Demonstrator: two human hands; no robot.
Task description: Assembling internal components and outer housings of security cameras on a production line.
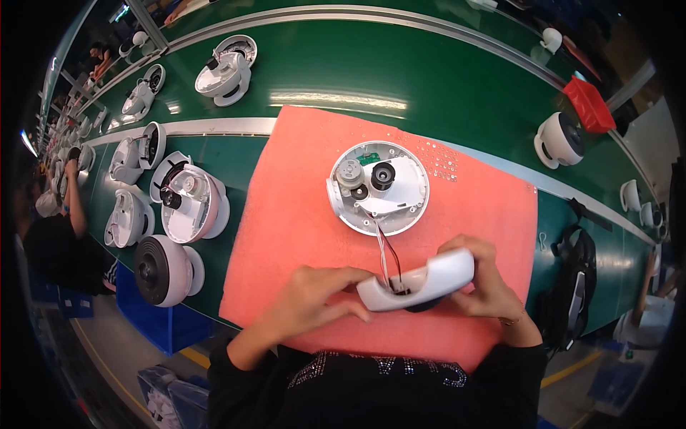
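A curved white plastic housing half [451, 273] is held tilted above the near part of the pink foam mat [286, 214]. My left hand [314, 297] pinches its left end between fingers and thumb. Around its right end wrap the fingers of my right hand [489, 282]. Thin wires [382, 247] run from inside this piece to a round white housing half [411, 187] lying open side up on the mat. That half holds a silver motor [350, 174], a black round part [383, 175] and a green circuit board [369, 158]. A dark part shows under the held piece, mostly hidden.
Small screws [441, 161] lie spread at the mat's far right. Several opened white units [189, 204] stand left, beside a closed unit [163, 270]. Beyond is a green conveyor belt [321, 64] carrying more units. A black bag [574, 279] and a red bin [589, 104] are right.
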